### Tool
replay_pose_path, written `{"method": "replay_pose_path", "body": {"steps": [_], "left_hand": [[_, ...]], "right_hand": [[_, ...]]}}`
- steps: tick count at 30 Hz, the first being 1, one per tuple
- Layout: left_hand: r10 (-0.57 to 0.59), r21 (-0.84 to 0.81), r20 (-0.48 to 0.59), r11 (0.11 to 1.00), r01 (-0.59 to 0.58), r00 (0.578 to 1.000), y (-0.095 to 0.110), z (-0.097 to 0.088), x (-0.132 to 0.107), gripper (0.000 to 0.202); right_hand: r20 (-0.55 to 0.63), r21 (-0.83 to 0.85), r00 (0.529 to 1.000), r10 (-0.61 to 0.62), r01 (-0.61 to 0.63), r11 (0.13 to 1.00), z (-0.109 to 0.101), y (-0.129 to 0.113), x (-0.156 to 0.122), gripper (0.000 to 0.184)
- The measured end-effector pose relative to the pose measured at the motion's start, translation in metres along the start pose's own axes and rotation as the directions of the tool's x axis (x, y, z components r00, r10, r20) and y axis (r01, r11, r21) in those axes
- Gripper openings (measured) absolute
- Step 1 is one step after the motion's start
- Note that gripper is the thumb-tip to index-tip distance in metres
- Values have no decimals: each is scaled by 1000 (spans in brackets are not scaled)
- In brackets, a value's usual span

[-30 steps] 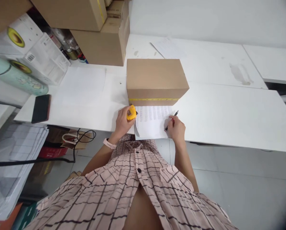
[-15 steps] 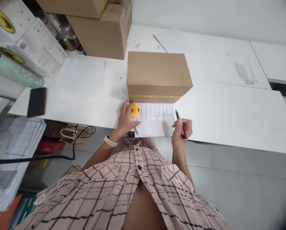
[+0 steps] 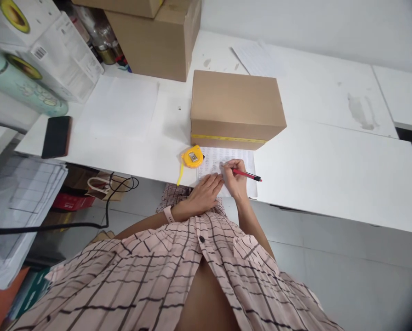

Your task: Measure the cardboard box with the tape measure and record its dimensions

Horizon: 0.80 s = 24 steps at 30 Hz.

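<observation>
My right hand [image 3: 235, 181] grips a red and black pen [image 3: 248, 175] with its tip on a printed sheet of paper [image 3: 226, 158] at the white table's front edge. My left hand [image 3: 206, 195] lies flat, fingers stretched out, on the lower left of that sheet. A yellow tape measure [image 3: 192, 157] rests on the table just left of the sheet, its tape drawn along the front of a closed cardboard box [image 3: 235, 105] that stands right behind the paper.
A black phone [image 3: 56, 136] lies at the table's left edge. Blank sheets [image 3: 118, 108] lie left of the box. Larger cardboard boxes [image 3: 161, 39] and white product cartons [image 3: 54, 55] stand at the back left. Another paper [image 3: 257, 57] lies at the back. A black cable [image 3: 112, 188] hangs below.
My left hand has let go of the tape measure and moved right onto the paper. My right hand has brought the pen back down to the sheet, further left than before.
</observation>
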<state>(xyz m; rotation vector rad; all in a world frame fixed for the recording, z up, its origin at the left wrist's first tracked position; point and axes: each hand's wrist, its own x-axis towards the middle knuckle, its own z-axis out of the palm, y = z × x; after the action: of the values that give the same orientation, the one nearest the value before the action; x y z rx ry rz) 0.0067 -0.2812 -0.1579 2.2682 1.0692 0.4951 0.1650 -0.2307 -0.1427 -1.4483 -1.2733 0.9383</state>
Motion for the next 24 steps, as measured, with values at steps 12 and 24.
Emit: {"method": "replay_pose_path", "body": {"steps": [12, 24], "left_hand": [[-8, 9, -56, 1000, 8, 998, -6, 7, 7, 50], [69, 255, -39, 965, -57, 997, -6, 5, 7, 52]], "right_hand": [[3, -149, 1000, -29, 29, 988, 0, 1, 4, 31], [14, -168, 999, -50, 52, 984, 0, 7, 5, 29]]}}
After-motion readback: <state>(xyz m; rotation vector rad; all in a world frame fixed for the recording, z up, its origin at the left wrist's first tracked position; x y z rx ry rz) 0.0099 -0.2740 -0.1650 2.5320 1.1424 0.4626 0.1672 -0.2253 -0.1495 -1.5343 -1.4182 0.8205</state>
